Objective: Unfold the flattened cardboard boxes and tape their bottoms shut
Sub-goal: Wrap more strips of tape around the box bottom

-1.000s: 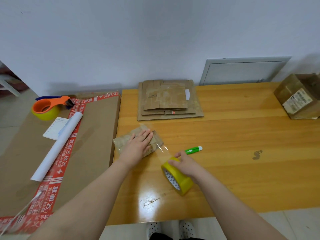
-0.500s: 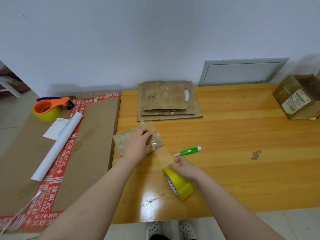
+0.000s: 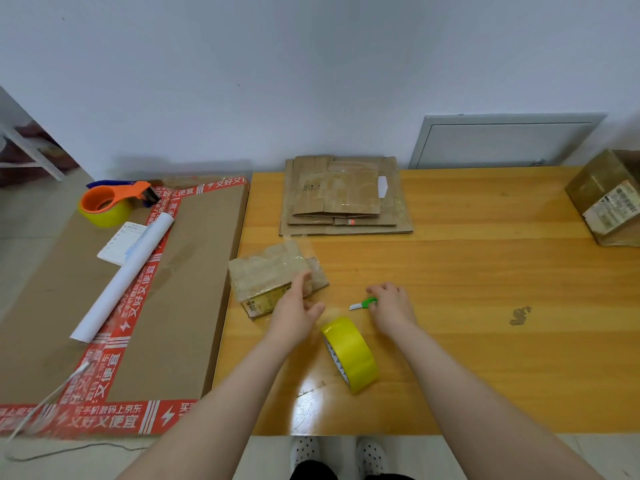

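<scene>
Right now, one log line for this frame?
left hand: touching small box | right hand: on green cutter | yellow tape roll: on edge on table, unheld

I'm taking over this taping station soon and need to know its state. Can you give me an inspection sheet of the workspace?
Surface: wooden table, glossy.
Job's things: small box near the table's left edge; yellow tape roll standing on edge, free of both hands; green cutter; stack of flattened boxes at the back.
Clutter: large flat carton left of the table, bearing an orange tape dispenser, white paper roll and paper slip; assembled box far right.
Hands: left hand rests on the small box; right hand curls over the green cutter, grip unclear.
Cables: thin cord on the floor, lower left.
Surroundings: white wall, grey panel.
</scene>
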